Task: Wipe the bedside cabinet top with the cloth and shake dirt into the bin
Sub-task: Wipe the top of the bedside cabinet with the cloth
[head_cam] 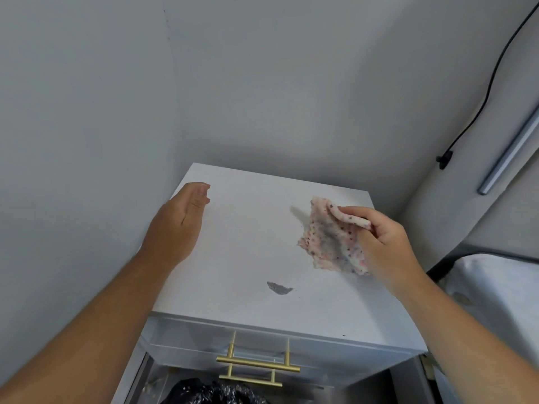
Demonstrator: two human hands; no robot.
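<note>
The white bedside cabinet top (242,258) fills the middle of the view. A small grey smear of dirt (278,288) lies near its front edge. My right hand (385,243) grips a pink speckled cloth (329,237), which hangs just above the top's right side and looks grey with dirt in its middle. My left hand (180,223) hovers over the cabinet's left edge, fingers together and slightly curled, holding nothing. Below the cabinet front, a bin lined with a black bag (215,393) shows at the bottom edge.
Two gold drawer handles (256,365) stick out from the cabinet front. Grey walls close in behind and on the left. A black cable (478,112) and a metal bar (510,153) run along the right wall. A white bed (495,287) sits to the right.
</note>
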